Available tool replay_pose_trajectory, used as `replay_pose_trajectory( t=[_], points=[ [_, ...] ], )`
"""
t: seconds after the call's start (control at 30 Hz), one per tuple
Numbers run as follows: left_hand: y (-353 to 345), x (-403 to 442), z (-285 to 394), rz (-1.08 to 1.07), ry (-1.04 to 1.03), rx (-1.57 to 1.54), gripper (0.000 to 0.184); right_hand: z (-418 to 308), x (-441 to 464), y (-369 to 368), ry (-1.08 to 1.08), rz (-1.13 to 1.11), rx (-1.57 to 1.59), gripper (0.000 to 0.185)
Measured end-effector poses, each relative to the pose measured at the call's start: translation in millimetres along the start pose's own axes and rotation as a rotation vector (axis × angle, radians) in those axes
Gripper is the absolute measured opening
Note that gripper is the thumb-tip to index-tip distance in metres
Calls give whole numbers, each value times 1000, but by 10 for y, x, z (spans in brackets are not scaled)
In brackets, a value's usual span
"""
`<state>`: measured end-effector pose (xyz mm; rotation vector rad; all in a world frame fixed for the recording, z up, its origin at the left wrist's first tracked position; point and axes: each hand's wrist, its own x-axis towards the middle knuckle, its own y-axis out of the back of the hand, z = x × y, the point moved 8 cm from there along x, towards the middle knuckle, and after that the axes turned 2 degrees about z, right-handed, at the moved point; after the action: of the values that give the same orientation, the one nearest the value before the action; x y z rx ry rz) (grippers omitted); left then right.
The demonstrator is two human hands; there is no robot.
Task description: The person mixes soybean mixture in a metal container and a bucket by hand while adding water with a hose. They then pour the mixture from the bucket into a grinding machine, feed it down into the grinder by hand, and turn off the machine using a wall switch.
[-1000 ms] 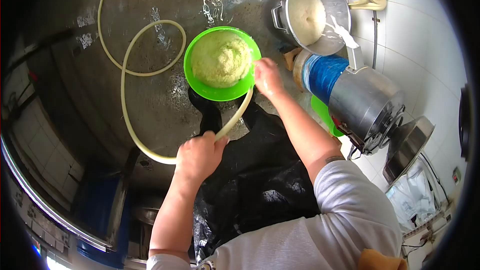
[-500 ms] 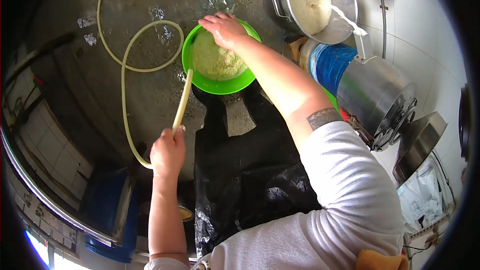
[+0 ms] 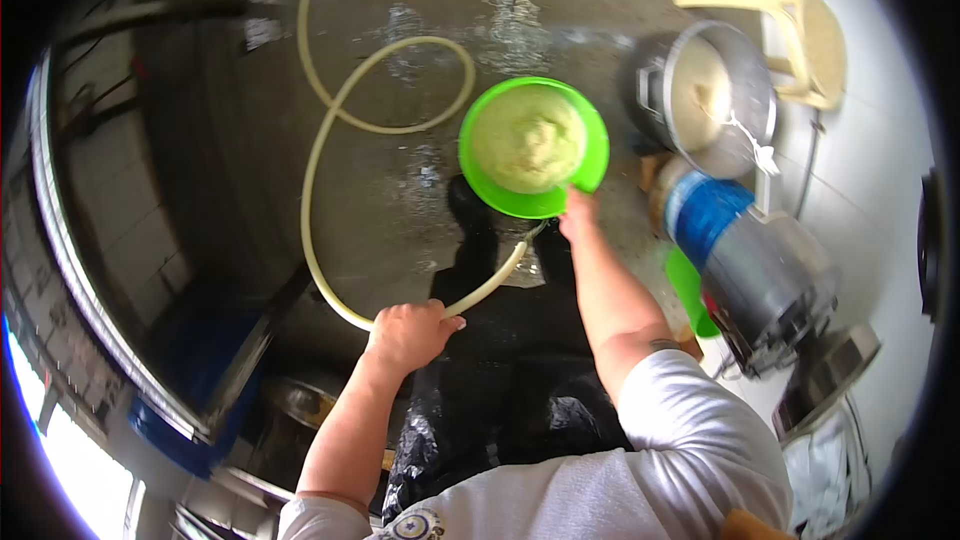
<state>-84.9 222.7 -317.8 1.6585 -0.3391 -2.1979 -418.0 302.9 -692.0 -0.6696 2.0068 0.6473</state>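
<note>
While the left hand (image 3: 412, 335) holds a hose (image 3: 308, 170), a pale mass fills the green basin

Standing far of the person's apron (image 3: 500, 380), the basin (image 3: 597, 145) is round, smooth and bright green, its rim showing as a ring that is widest at the right. The mass (image 3: 525, 140) inside is creamy yellow-green, soft-looking and rough, with a lumpy peak near its middle. The left hand is wrapped around the hose, thumb toward the right. The right hand (image 3: 580, 212) meets the basin's near right rim; it is blurred, so whether it grips cannot be told. Cream-coloured and slightly glossy, the hose makes one loop on the grey floor (image 3: 590, 0) to the left, its end close to the right hand. Right of the basin is a metal pot (image 3: 752, 80).
</note>
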Motion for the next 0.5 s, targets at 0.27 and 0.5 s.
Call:
replay_pose_trajectory(
  t=[0.27, 0.5],
  points=[
    [289, -876, -1462, 565, 342, -327, 43, -843, -930, -604, 61, -29, -42, 41],
    [1120, -2881, -3275, 1514, 721, -920, 42, -1349, -1973, -386, -34, 67, -106, 44]
  ],
)
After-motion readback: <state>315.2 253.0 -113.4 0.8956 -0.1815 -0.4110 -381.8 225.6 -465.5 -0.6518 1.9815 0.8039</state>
